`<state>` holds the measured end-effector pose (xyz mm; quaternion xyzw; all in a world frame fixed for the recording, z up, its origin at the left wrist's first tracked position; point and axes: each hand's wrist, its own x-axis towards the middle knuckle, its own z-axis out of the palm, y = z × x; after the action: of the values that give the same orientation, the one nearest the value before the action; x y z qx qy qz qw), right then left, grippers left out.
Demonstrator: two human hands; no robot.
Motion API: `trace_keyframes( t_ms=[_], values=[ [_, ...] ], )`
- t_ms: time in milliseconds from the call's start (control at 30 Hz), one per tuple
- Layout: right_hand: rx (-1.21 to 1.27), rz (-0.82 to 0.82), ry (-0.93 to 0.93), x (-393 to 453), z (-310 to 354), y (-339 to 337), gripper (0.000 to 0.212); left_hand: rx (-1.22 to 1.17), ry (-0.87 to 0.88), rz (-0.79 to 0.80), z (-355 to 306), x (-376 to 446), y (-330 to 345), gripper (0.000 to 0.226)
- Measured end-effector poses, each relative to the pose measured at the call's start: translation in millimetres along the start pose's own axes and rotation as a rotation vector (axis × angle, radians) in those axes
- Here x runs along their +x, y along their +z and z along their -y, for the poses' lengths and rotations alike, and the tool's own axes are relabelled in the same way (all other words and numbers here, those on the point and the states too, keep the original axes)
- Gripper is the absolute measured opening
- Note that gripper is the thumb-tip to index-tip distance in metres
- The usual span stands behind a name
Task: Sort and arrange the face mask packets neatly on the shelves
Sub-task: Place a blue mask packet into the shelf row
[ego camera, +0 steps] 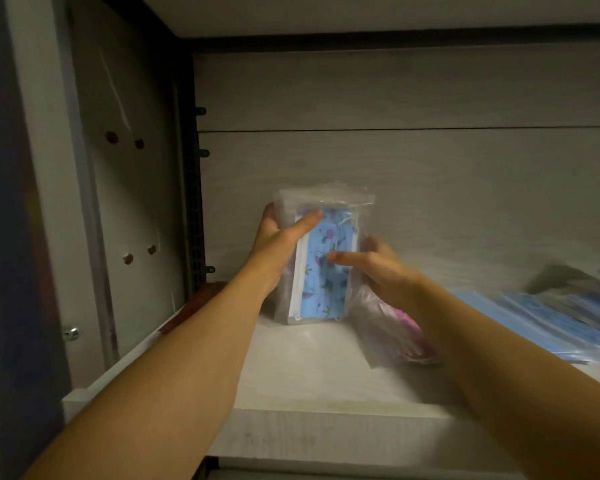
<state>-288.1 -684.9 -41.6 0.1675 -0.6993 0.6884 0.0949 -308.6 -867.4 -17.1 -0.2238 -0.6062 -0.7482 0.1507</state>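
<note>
A clear packet of blue patterned face masks (323,268) stands upright on the white shelf (312,375), near the back wall. My left hand (281,240) grips its left side, thumb across the front. My right hand (378,268) rests against its right side with fingers spread on the front. A packet of pink masks (399,330) lies flat on the shelf just below my right wrist. Several blue mask packets (548,320) lie piled at the right, blurred.
The cabinet's left side wall (132,202) has peg holes and a dark slotted rail (194,216). The back wall (430,161) is close behind the upright packet. The shelf's front edge (326,431) runs below my forearms.
</note>
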Motion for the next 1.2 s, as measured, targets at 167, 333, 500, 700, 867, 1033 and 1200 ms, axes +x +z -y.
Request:
trace_keyframes(
  t_ms=[167,333,500,700,867,1033,1200],
  values=[
    [-0.069,-0.128,-0.023,0,-7,3,0.056,0.076,0.042,-0.073,2,1,0,0.037],
    [-0.035,-0.282,-0.100,3,1,3,0.053,0.016,0.083,-0.176,-3,6,0,0.039],
    [-0.008,-0.343,-0.102,-1,4,-1,0.047,-0.057,0.106,-0.238,-5,9,-8,0.034],
    [0.025,-0.352,-0.111,-1,5,1,0.037,-0.099,-0.082,-0.103,-5,7,-8,0.059],
    [0.088,-0.363,-0.160,1,7,-1,0.039,-0.015,-0.191,0.101,-5,1,-10,0.060],
    [0.044,-0.057,-0.134,-3,5,-3,0.070,0.099,-0.002,-0.020,0,-4,-3,0.078],
    [-0.058,0.030,-0.024,-4,-3,-3,0.064,0.098,0.010,-0.044,1,-5,-4,0.070]
  ],
)
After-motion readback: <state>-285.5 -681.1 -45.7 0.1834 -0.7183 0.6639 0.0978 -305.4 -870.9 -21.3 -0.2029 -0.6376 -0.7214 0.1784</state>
